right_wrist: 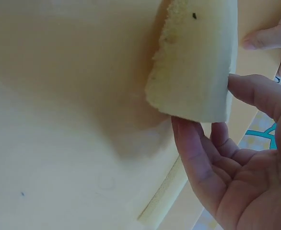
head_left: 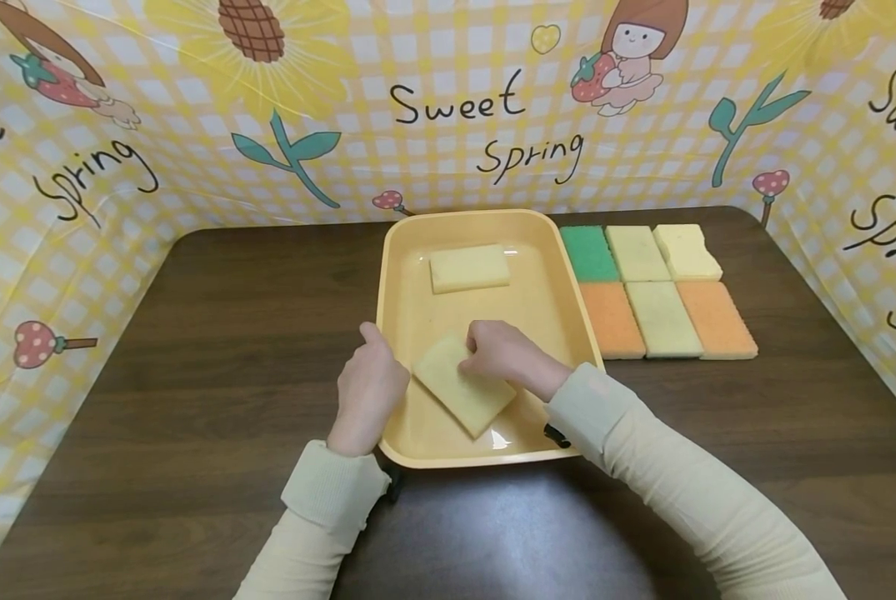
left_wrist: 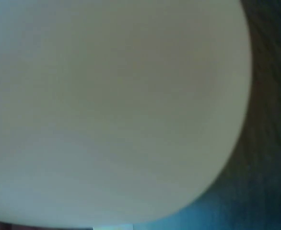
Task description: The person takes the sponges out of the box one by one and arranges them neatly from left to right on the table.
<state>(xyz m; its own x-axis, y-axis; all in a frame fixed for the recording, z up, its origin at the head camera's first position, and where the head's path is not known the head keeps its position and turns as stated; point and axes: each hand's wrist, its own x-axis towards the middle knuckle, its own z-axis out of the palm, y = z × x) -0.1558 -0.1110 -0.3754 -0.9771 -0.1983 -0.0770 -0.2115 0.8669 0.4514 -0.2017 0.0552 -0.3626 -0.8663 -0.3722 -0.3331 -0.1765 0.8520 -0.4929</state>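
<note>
My right hand (head_left: pixel 503 354) pinches the edge of a pale yellow sponge (head_left: pixel 458 392) between thumb and fingers, inside the yellow plastic tray (head_left: pixel 478 460). Seen from the right wrist, this sponge (right_wrist: pixel 198 72) is bent and tilted, its near end raised off the tray floor, with a small dark speck on its face. At the tray's left rim, my left hand (head_left: pixel 368 387) grips the edge with curled fingers. Another pale yellow sponge (head_left: pixel 470 268) lies flat toward the far end of the tray. The left wrist view is filled mostly by the blurred tray (left_wrist: pixel 121 120).
Right of the tray, two rows of sponges lie side by side: a green one (head_left: pixel 590 253), orange ones (head_left: pixel 613 320) and pale yellow ones (head_left: pixel 663 318). One far pale sponge (head_left: pixel 689 252) has a notched edge. A patterned cloth (head_left: pixel 448 158) backs the dark wooden table (head_left: pixel 267 300).
</note>
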